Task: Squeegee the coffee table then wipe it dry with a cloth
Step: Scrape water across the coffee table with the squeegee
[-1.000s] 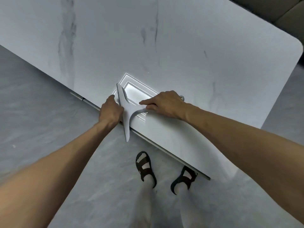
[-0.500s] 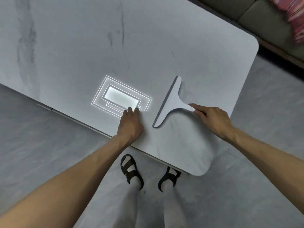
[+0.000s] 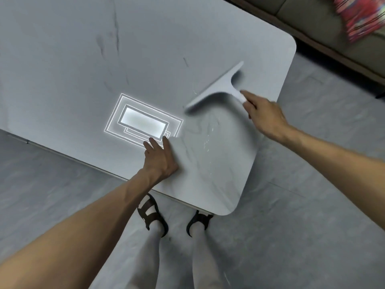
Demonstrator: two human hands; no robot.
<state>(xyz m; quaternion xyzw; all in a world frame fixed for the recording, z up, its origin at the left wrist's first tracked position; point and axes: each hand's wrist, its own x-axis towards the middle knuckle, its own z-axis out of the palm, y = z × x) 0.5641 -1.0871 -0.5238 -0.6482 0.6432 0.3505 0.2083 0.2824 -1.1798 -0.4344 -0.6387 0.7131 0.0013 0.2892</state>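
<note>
A pale grey T-shaped squeegee (image 3: 220, 88) lies blade-down on the white marble coffee table (image 3: 83, 59), near its right end. My right hand (image 3: 264, 115) grips the squeegee's short handle from the right. My left hand (image 3: 160, 159) rests flat on the tabletop by the near edge, fingers spread, holding nothing. Small water droplets (image 3: 208, 140) and faint streaks glisten on the surface between the two hands. No cloth is in view.
A bright ceiling-light reflection (image 3: 141, 122) shows on the tabletop just beyond my left hand. My feet in dark sandals (image 3: 154, 213) stand at the table's near rounded corner on a grey floor. A sofa (image 3: 312, 15) with a red patterned fabric (image 3: 360, 15) sits at the upper right.
The squeegee has travelled from the near edge rightward and farther across the table toward its right end, pulled by my right hand. My left hand stayed pressed on the tabletop near the edge.
</note>
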